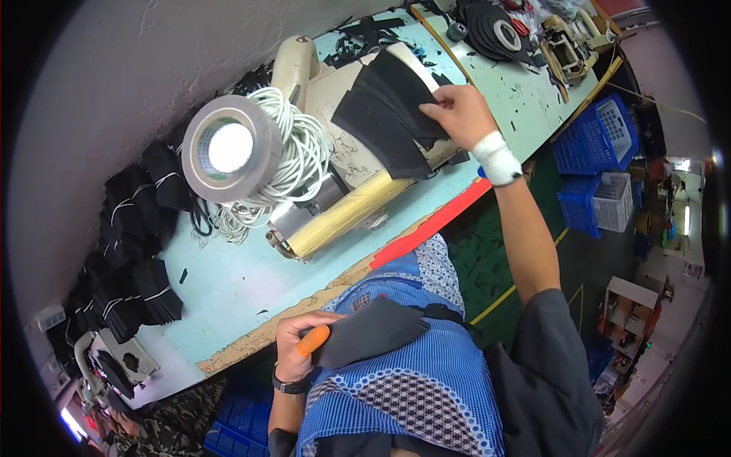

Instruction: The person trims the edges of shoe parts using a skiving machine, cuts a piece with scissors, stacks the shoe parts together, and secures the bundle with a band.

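My left hand (pixel 292 346), an orange finger cover (pixel 313 340) on its thumb, grips a small stack of dark grey fabric pieces (pixel 371 332) in front of my apron. Farther off, my right hand (pixel 461 114) has its thumb and fingers closed at the right edge of curved black fabric pieces (pixel 384 107). These lie overlapping on top of a cream sewing machine (pixel 352 156). White wrapping (pixel 497 158) covers my right wrist. How many layers the right fingers pinch is hidden.
A big tape roll (pixel 196 164) and coiled white cord (pixel 304 141) sit left of the black pieces. Tied black bundles (pixel 133 202) line the wall side of the pale table (pixel 221 282). Blue baskets (pixel 590 145) stand at right. Another person's hand (pixel 126 421) shows lower left.
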The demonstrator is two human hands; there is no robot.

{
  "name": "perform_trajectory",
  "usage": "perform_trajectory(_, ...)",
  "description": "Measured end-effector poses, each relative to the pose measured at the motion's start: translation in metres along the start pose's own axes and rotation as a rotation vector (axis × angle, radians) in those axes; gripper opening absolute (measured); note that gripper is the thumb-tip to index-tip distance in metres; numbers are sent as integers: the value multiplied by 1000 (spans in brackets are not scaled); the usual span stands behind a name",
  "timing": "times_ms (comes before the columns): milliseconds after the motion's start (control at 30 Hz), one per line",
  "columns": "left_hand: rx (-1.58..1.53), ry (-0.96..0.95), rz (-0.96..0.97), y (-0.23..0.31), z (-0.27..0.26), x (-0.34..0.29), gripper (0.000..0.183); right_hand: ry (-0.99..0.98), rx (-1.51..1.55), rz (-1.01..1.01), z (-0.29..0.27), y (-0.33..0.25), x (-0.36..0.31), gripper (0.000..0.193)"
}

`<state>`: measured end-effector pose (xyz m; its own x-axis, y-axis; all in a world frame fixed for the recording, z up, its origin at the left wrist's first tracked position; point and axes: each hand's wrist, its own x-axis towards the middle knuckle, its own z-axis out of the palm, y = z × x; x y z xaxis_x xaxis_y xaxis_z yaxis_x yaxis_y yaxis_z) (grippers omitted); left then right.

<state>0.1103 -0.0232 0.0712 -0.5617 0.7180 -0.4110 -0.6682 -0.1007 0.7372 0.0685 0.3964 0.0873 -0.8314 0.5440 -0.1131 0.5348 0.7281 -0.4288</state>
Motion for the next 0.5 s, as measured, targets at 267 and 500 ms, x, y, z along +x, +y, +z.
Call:
perform_trajectory(267, 308, 12, 189, 6, 35, 37, 21, 164, 1232, 59, -25, -19, -57, 13)
perform_trajectory(500, 454, -17, 194, 41, 164, 146, 24, 64, 1382, -22, -48, -8, -92, 13)
